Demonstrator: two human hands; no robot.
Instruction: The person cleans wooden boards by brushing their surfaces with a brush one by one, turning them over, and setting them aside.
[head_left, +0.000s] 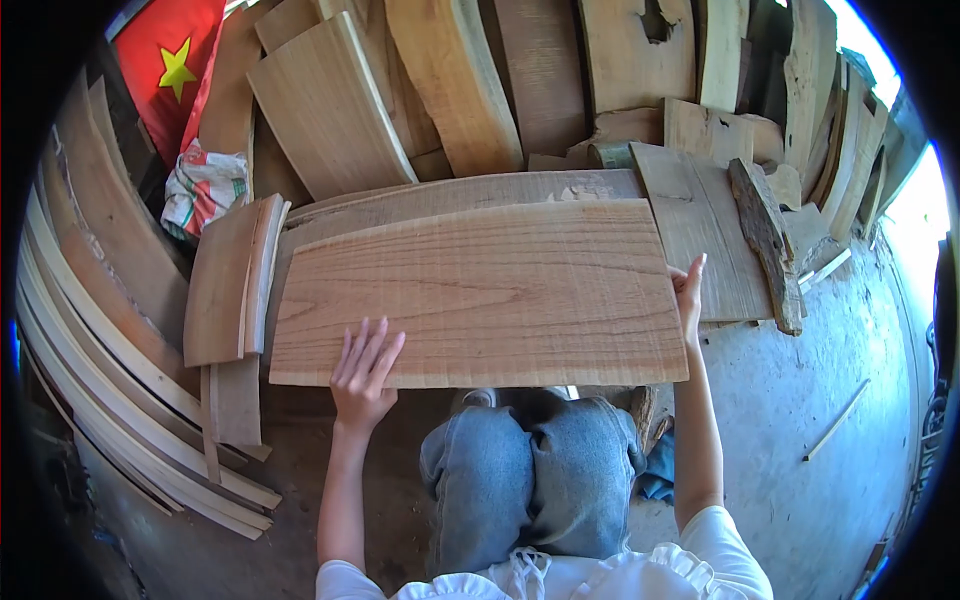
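Observation:
A wide wooden board (480,300) with reddish-brown grain lies in front of me, above my knees. My left hand (366,372) rests on its near left part, with the fingers spread flat on the surface. At the right end, my right hand (688,290) holds the board's edge. Its thumb points up, and the other fingers are partly hidden by the board. Under and behind this piece is a longer greyish plank (400,205).
Stacked short boards (225,285) stand at the left, beside long thin strips (120,400). More planks (545,80) lean along the back. A wide board (700,225) and a bark-edged piece (765,240) lie right. A thin stick (838,420) is on the floor.

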